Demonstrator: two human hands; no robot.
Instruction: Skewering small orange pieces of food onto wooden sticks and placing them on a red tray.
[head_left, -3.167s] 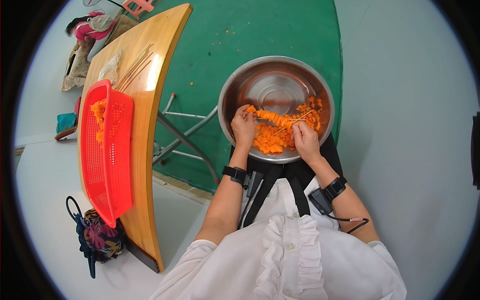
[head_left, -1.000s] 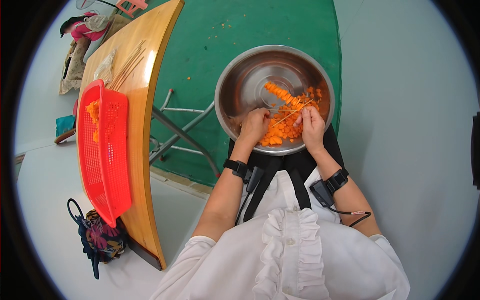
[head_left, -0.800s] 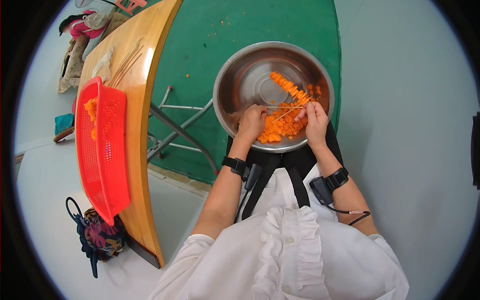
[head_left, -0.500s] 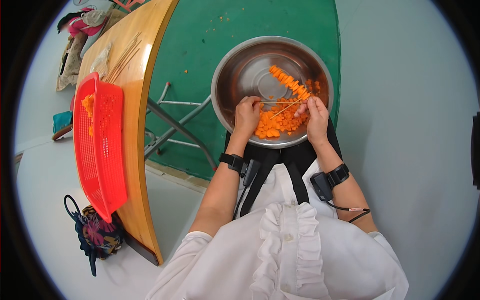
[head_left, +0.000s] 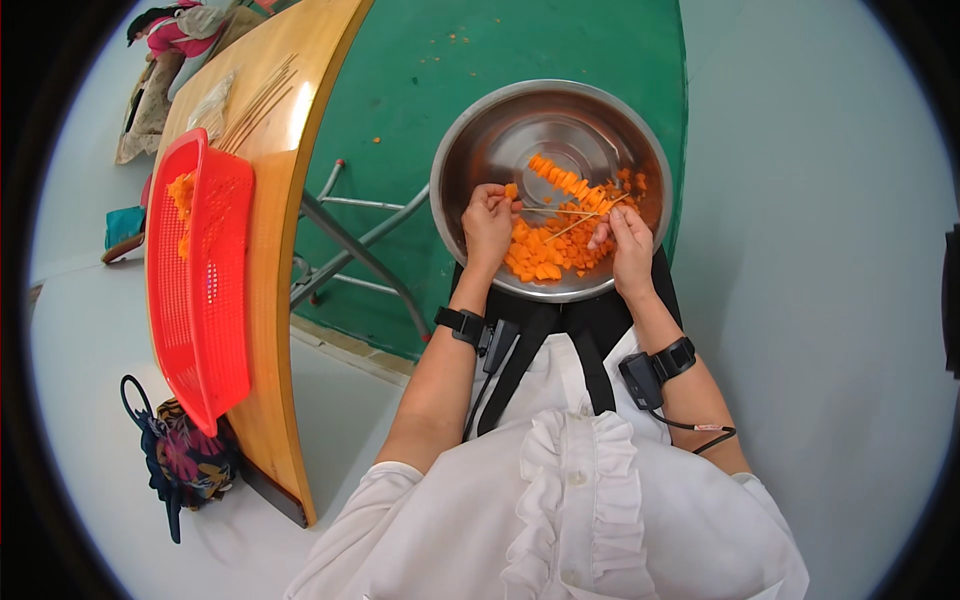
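A wide steel basin point(head_left: 450, 145) rests on my lap. Chopped carrot pieces point(head_left: 535, 262) are heaped in its near part. Over the basin, my left hand point(head_left: 487, 228) pinches a small carrot piece point(head_left: 511, 190) at its fingertips. My right hand point(head_left: 630, 245) closes on thin wooden skewers point(head_left: 572, 228) that cross just left of its fingers. A row of carrot slices point(head_left: 565, 180) runs up and left from these fingers, threaded close together. One skewer reaches toward my left fingers; whether they touch it, I cannot tell.
At the left stands a wooden table point(head_left: 300, 130) on folding metal legs point(head_left: 350, 240). On it are a red plastic basket point(head_left: 225, 330) with carrot bits, loose skewers point(head_left: 258, 105) and a clear bag point(head_left: 212, 108). A patterned bag point(head_left: 195, 455) and a person point(head_left: 185, 35) are beyond.
My left hand has come away from the skewer's end and now has a carrot piece raised at its fingertips. The threaded row has shifted slightly left and down, and the whole view has tilted a little.
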